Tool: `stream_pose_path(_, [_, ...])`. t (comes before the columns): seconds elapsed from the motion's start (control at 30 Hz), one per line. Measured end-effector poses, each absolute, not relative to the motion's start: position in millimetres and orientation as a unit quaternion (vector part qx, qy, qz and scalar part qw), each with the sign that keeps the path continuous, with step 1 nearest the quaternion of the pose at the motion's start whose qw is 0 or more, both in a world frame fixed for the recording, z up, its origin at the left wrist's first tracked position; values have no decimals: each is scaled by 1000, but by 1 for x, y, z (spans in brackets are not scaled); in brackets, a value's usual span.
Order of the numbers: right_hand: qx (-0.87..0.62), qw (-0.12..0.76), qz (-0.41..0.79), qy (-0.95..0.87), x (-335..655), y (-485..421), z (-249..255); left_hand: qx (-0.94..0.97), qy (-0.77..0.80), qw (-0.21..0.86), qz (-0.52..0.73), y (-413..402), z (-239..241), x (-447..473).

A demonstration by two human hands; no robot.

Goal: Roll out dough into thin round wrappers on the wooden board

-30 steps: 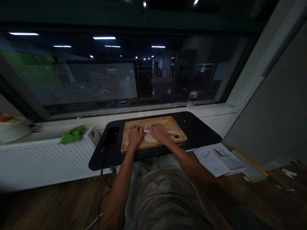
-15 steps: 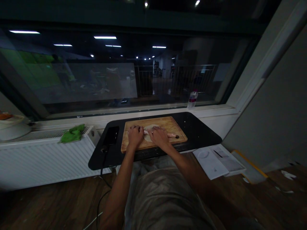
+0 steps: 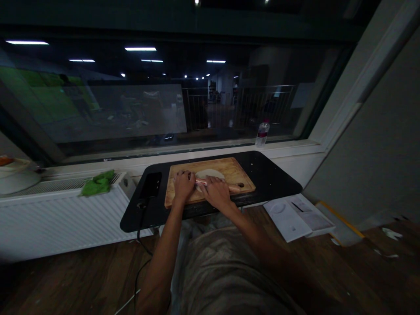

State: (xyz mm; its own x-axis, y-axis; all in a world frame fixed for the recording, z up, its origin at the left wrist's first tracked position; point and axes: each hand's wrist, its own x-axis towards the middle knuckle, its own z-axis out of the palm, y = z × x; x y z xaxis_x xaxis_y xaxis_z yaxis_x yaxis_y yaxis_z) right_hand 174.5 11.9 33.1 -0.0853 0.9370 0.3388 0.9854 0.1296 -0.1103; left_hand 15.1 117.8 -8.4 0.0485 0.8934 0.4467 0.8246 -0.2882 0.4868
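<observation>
Head view, left to right: I see a green cloth (image 3: 97, 183) on the radiator, a dark phone (image 3: 151, 185) on the black tabletop (image 3: 275, 179), then my left hand (image 3: 183, 186) and right hand (image 3: 216, 192), fingers spread flat over the wooden rolling pin (image 3: 234, 187). It lies across pale, soft, round dough (image 3: 211, 174) on the grainy cutting board (image 3: 236, 171). Uneven pressure could tear the dough (it looks thin).

Both bare forearms are reaching forward, side by side. The left hand (image 3: 183, 184) and right hand (image 3: 217, 192) are lying palm down, fingers curled forward, nearly touching.
</observation>
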Motion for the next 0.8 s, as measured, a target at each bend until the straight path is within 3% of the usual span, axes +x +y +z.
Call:
stream_pose_path(0.57, [-657, 100, -29, -747, 206, 95, 53, 714, 613, 52, 333, 113, -2, 18])
stream_pose_path(0.8, [-659, 139, -88, -734, 199, 73, 47, 710, 613, 43, 343, 111, -1, 19])
